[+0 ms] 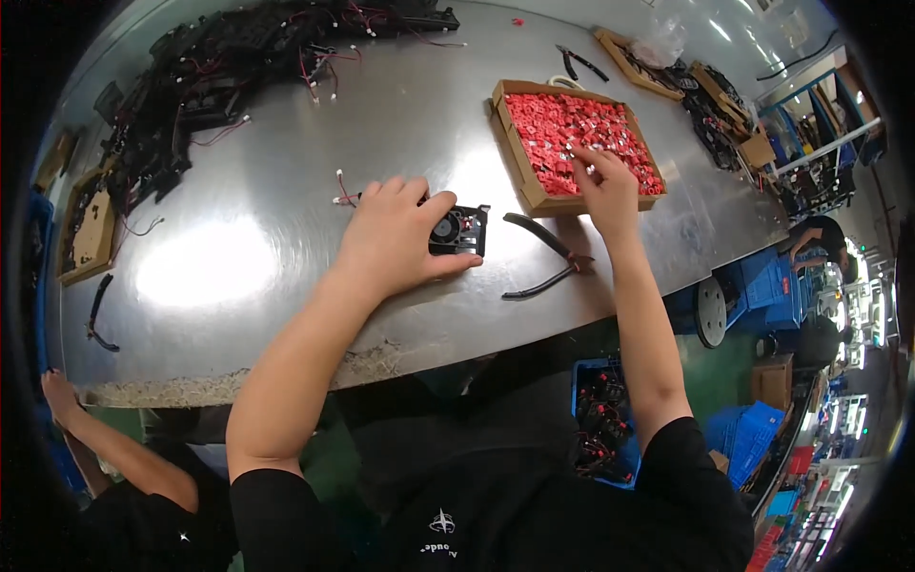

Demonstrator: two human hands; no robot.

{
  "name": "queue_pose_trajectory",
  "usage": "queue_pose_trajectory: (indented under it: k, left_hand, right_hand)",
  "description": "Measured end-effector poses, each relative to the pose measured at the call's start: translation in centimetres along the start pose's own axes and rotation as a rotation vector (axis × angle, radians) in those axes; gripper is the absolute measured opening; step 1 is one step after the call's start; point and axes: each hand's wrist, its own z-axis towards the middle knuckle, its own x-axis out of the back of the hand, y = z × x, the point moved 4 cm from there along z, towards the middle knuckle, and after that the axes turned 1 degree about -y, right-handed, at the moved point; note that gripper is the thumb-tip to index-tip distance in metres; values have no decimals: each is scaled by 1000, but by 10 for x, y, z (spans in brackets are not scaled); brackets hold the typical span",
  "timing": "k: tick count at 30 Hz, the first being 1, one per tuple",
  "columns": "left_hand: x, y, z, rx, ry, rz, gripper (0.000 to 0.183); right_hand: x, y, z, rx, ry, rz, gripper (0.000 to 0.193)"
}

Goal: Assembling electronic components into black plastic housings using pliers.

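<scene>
My left hand (396, 229) is closed round a black plastic housing with a small fan (456, 229) in it, pressed flat on the metal table. Thin red and black wires with white connectors (345, 191) trail out past its far side. Over a cardboard box (534, 195) filled with small red plastic parts (562, 124), my right hand (608, 186) pinches thumb and fingers together. Something tiny and pale shows at those fingertips, too small to name. Between my hands lies a pair of pliers or cutters (553, 253) with dark handles.
Black housings with wires (219, 76) are heaped at the far left. More cutters (577, 65) lie beyond the box and another tool (98, 315) at the left. A blue crate (624, 458) stands below the table's front edge. A co-worker's arm (124, 453) is at lower left.
</scene>
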Motion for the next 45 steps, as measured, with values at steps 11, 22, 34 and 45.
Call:
queue_pose_trajectory:
  k: [11, 22, 34, 45]
  left_hand:
    - [0, -5, -4, -6, 49, -1, 73]
    - [-2, -6, -6, 3, 54, -1, 71]
    - [-4, -7, -6, -15, 58, 19, 71]
    - [-6, -9, -8, -7, 72, 24, 70]
  right_hand:
    - [-28, -93, -77, -54, -381, 246, 11]
    - [-13, -103, -73, 146, -551, 129, 15]
    - [-10, -105, -79, -200, -497, 113, 20]
    - [-21, -107, -78, -23, -515, 169, 11]
